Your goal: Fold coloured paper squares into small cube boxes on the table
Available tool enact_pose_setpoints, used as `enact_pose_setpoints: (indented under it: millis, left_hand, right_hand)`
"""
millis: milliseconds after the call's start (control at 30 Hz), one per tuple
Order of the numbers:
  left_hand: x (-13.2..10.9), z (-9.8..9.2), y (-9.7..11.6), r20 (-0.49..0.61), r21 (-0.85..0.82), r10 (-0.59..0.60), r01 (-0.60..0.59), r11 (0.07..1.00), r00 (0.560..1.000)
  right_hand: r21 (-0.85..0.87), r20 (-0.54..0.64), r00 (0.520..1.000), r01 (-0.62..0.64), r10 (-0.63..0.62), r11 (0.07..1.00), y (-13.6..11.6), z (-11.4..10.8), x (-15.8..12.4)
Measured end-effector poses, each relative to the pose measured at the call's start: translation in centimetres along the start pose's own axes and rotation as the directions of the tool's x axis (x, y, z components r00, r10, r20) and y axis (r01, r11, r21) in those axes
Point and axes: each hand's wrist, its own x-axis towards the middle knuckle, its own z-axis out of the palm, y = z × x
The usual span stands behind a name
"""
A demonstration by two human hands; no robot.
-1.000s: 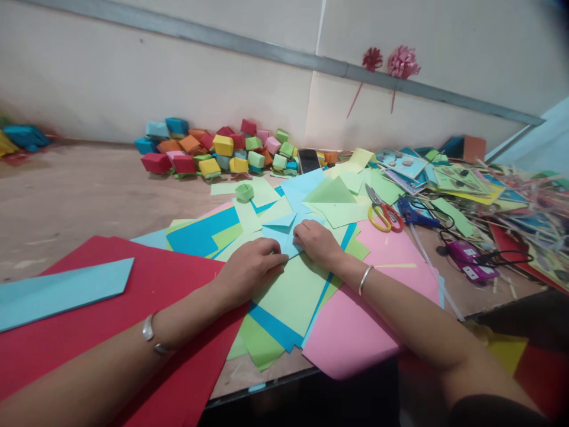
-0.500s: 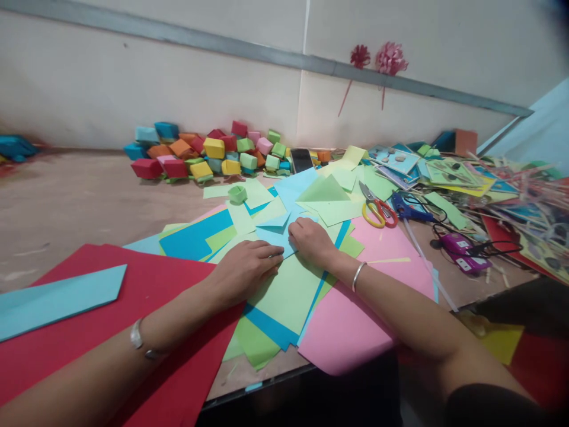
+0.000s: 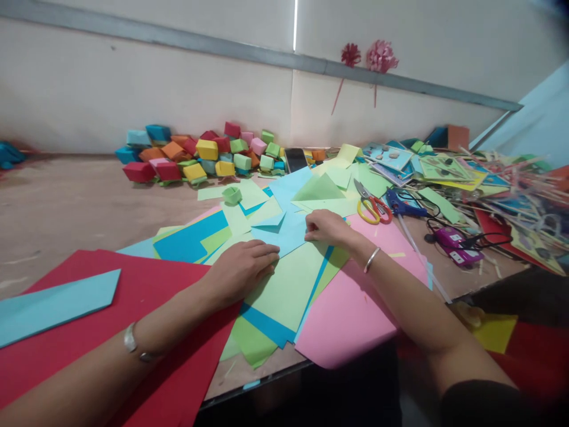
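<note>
My left hand (image 3: 243, 268) lies palm down with fingers stretched out, over the lower edge of a light blue sheet (image 3: 293, 234) and the pale green sheets (image 3: 288, 287) under it. To the right, my right hand (image 3: 326, 228) has its fingers curled in and rests at the right end of the light blue sheet. Its fingertips are hidden, so whether it pinches the paper cannot be seen. A folded light blue flap (image 3: 270, 222) sits just beyond the hands, left of a pale green folded piece (image 3: 322, 188).
Red card (image 3: 146, 290) lies under my left forearm, pink paper (image 3: 347, 314) under my right. Scissors (image 3: 372, 204), a blue glue gun (image 3: 405, 203) and a purple box with a cable (image 3: 457, 246) are at right. Several coloured paper boxes (image 3: 207, 149) line the wall, beside a phone (image 3: 296, 159).
My right hand has slid to the right, away from my left hand, along the light blue sheet. My left hand stays nearly in place. The view has turned slightly right.
</note>
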Motion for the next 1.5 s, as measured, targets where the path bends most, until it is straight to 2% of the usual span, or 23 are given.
enact_pose_setpoints:
  millis: [167, 300, 467, 600, 733, 800, 900, 1000, 1200, 1267, 1367, 1500]
  left_hand:
    - [0.9, 0.7, 1.1, 0.024, 0.114, -0.123, 0.119, 0.986, 0.992]
    - [1.6, 0.8, 1.8, 0.047, 0.183, -0.167, 0.156, 0.971, 0.985]
    - [1.1, 0.3, 1.1, 0.11, 0.144, -0.091, 0.075, 0.987, 0.99]
    - [0.5, 0.4, 0.6, 0.074, 0.11, -0.057, 0.049, 0.993, 0.996]
    - [0.4, 0.7, 0.7, 0.051, 0.086, -0.073, 0.069, 0.994, 0.996]
    - [0.4, 0.6, 0.6, 0.044, 0.071, -0.074, 0.07, 0.995, 0.996]
    - [0.3, 0.2, 0.2, 0.028, 0.025, -0.045, 0.044, 0.999, 0.999]
    - [0.1, -0.3, -0.3, 0.026, -0.033, 0.009, -0.008, 0.999, 1.0]
    - [-0.3, -0.3, -0.8, 0.042, -0.089, 0.017, -0.013, 0.996, 0.999]
    - [-0.4, -0.3, -0.9, 0.071, -0.067, 0.013, -0.008, 0.998, 0.997]
    - [-0.5, -0.8, -0.9, 0.162, -0.021, 0.039, -0.036, 0.999, 0.986]
    - [-0.9, -1.7, -0.6, 0.226, -0.049, 0.04, -0.03, 0.998, 0.973]
  right_hand:
    - [-0.005, 0.012, 1.0, 0.013, -0.012, 1.0, 0.0, -0.2, -0.1]
    - [-0.036, 0.017, 1.0, 0.005, -0.005, 0.999, -0.4, -0.2, -0.2]
    - [-0.002, 0.038, 0.999, -0.008, 0.008, 1.0, 0.1, -0.2, 0.0]
    - [0.045, 0.014, 1.0, 0.0, -0.001, 0.999, 0.0, 0.0, 0.0]
    - [0.118, -0.043, 0.996, 0.081, -0.076, 0.99, -1.5, 0.7, -0.3]
    - [0.118, -0.032, 0.995, 0.1, -0.097, 0.988, -2.1, 1.0, -0.4]
    - [0.113, 0.031, 0.999, 0.014, -0.018, 0.993, -1.8, 0.9, -0.3]
    - [0.099, 0.069, 0.994, -0.093, 0.087, 0.991, -0.5, 0.0, -0.3]
    - [-0.002, 0.045, 0.98, -0.196, 0.196, 0.981, 2.1, -1.6, -0.5]
    - [-0.039, 0.014, 0.985, -0.173, 0.174, 0.984, 2.8, -1.8, -0.5]
    - [-0.041, -0.026, 0.999, -0.036, 0.035, 0.999, 3.2, -1.8, -0.6]
    - [0.018, 0.024, 0.992, 0.124, -0.125, 0.992, 3.1, -1.1, -0.5]
